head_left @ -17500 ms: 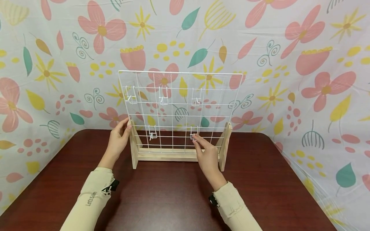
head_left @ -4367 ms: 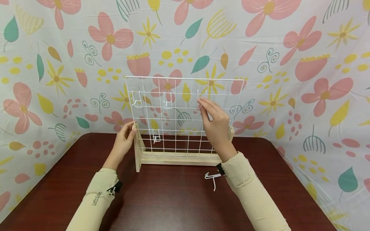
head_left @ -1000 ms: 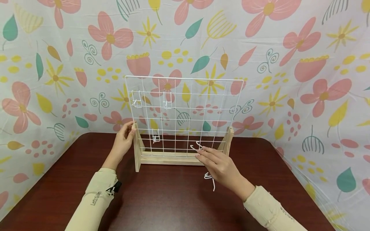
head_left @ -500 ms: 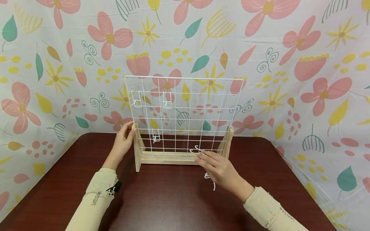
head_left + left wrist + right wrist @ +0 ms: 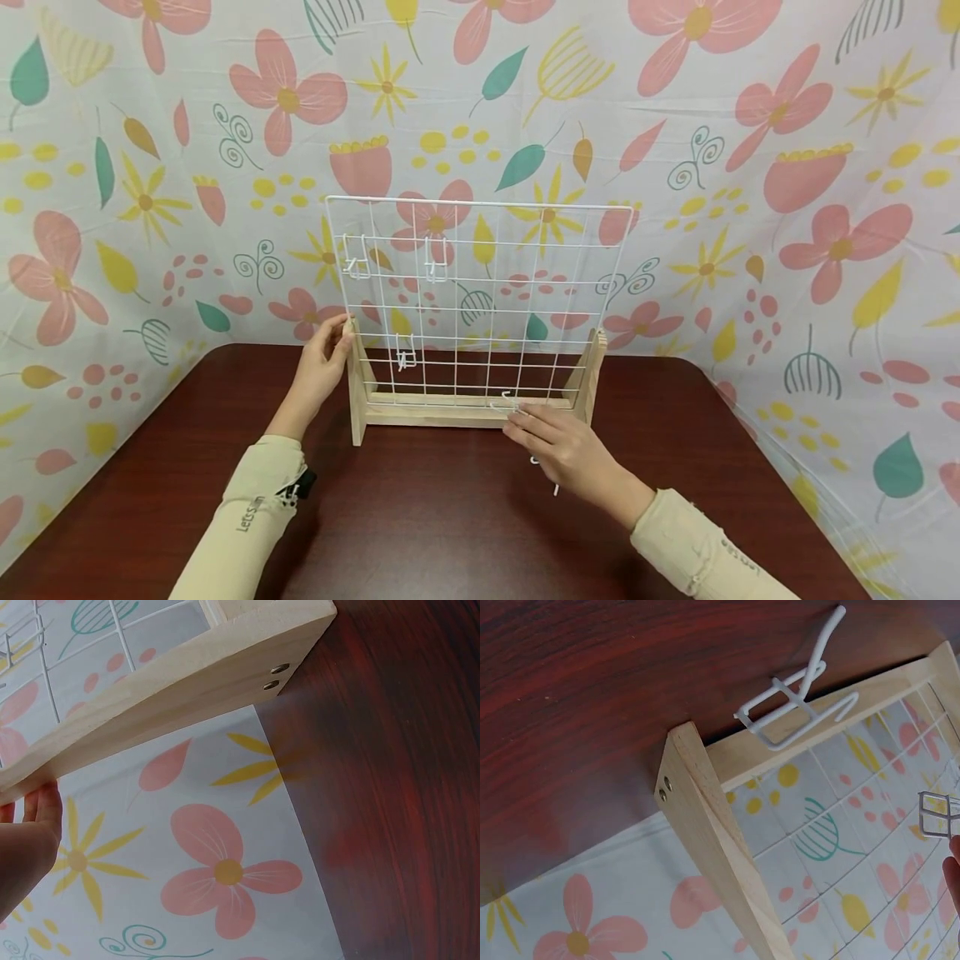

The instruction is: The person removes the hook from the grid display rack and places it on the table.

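A white wire grid panel (image 5: 455,310) stands upright in a wooden stand (image 5: 352,392). My left hand (image 5: 317,364) grips the top of the stand's left upright, by the grid's edge; in the left wrist view its fingers (image 5: 46,806) are against the wood. Between the fingertips of my right hand (image 5: 566,454) is a white wire hook (image 5: 498,407), low before the stand's right half. Another hook (image 5: 780,712) lies on the table, mostly covered by that hand in the head view. Three more hang on the grid: upper left (image 5: 358,268), upper middle (image 5: 436,272) and lower left (image 5: 406,362).
The dark reddish-brown table (image 5: 420,517) extends around the stand. A flower-patterned cloth (image 5: 480,108) hangs behind it and along both sides. The stand's bottom rail (image 5: 450,419) runs between its two uprights.
Two right-side hooks have come off the grid since the oldest frame; one lies on the table. Lately my right hand has lowered the other slightly. My left hand stays on the upright.
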Demonstrator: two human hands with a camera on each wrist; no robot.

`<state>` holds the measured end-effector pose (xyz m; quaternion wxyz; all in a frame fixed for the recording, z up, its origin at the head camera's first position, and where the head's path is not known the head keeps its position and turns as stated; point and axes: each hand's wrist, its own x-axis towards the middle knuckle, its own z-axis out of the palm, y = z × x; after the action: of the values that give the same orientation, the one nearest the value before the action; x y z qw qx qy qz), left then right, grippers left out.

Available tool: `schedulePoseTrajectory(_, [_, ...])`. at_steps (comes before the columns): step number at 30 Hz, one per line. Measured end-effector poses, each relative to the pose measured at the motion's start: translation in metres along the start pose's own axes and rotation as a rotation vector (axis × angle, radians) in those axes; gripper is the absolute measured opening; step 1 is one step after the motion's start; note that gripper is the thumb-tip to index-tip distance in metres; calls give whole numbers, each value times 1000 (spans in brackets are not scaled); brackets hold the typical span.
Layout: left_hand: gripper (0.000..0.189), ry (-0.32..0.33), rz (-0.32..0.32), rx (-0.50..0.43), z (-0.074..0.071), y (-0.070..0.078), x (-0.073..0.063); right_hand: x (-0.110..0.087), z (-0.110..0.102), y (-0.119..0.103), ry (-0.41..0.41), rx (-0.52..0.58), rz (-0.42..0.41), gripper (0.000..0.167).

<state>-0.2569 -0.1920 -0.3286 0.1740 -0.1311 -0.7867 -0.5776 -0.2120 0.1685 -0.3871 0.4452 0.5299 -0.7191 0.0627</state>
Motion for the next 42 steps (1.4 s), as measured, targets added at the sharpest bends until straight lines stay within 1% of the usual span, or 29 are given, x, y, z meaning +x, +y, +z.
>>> schedulePoseTrajectory(4, [38, 4, 10, -4, 0, 0, 0, -4, 1, -1, -39, -5, 6, 42])
schedulePoseTrajectory(12, [38, -3, 5, 3, 0, -1, 0, -7, 6, -3, -45, 6, -4, 37])
schedulePoseTrajectory(16, [38, -4, -7, -1, 0, -1, 0, -8, 9, -4, -60, 6, -20, 39])
schedulePoseTrajectory(26, [39, -12, -12, 1, 0, 1, -1, -12, 15, -5, -104, 1, -53, 45])
schedulePoseTrajectory(29, [38, -15, -6, -4, 0, -4, 2, -15, 17, -6, -133, 1, -50, 47])
schedulePoseTrajectory(32, [38, -11, 5, -22, 0, -16, 6, -17, 18, -7, -161, -11, -48, 49])
schedulePoseTrajectory(36, [38, 8, 40, -37, 1, -32, 12, -20, 20, -7, -195, -35, -71, 49])
schedulePoseTrajectory(39, [37, 15, 62, -36, 1, -37, 13, -22, 21, -7, -224, -46, -89, 49])
schedulePoseTrajectory(42, [37, 12, 68, -25, 0, -40, 13, -24, 22, -8, -253, -46, -100, 50])
